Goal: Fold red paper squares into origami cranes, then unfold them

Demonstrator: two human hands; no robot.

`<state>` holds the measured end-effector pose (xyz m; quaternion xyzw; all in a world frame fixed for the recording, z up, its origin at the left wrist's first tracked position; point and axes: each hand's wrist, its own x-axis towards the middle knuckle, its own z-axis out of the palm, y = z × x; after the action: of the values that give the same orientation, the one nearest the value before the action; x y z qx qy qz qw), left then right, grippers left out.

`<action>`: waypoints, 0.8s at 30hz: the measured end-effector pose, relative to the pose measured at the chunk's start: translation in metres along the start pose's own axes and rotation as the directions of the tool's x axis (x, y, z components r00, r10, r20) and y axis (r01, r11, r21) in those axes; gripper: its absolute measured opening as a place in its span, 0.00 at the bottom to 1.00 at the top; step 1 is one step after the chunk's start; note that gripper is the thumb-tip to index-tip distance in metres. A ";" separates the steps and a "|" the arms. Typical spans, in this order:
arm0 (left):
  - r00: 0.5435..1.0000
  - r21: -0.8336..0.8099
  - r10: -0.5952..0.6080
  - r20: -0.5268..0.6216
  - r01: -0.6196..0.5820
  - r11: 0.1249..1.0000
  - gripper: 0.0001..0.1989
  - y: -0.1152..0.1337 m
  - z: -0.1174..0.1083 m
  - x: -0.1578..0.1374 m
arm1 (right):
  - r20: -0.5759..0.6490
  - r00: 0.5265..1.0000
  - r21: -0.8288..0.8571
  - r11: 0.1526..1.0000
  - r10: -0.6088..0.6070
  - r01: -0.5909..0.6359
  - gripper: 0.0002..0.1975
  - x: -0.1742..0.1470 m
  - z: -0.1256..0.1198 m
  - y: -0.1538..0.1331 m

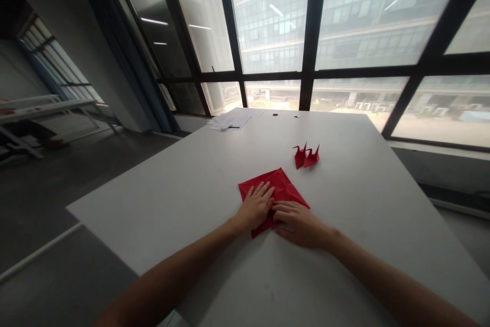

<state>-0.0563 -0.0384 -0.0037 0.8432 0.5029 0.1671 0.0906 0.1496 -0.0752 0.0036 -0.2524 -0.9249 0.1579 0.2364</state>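
A square sheet of red origami paper [285,186] lies on the white table in front of me, turned with its corners pointing outward. My left hand [257,206] rests flat on the middle of the sheet, fingers stretched out. On the paper's near right edge, my right hand [294,219] has its fingers together and bent over the edge, its thumb on the near side. The fingertips of both hands meet near the centre. Part of the sheet is hidden beneath them. Beyond it stand two folded red paper cranes, a left crane [300,156] and a right crane [312,157], side by side.
The white table [172,189] stretches toward large windows [271,16]. Loose white papers [229,119] with a dark pen [234,127] lie at its far left. A blue curtain [122,51] hangs left. Another table [49,107] with a seated person stands at far left.
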 end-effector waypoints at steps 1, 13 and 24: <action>0.998 0.043 -0.008 0.062 0.005 0.999 0.25 -0.001 0.008 -0.002 | -0.015 1.000 0.064 0.998 0.022 -0.021 0.06 -0.001 -0.001 0.001; 0.972 0.098 -0.097 0.212 0.077 0.992 0.37 -0.037 -0.015 0.005 | 0.045 0.760 0.936 0.238 0.648 -0.258 0.14 0.009 0.006 0.029; 0.970 0.186 -0.243 0.027 0.234 0.954 0.37 -0.003 0.018 0.034 | 0.130 0.664 0.991 -0.092 0.736 -0.092 0.08 0.006 -0.017 0.037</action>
<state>-0.0368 -0.0065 -0.0152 0.7848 0.6119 0.0875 0.0453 0.1681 -0.0387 0.0047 -0.3458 -0.3358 0.7274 0.4885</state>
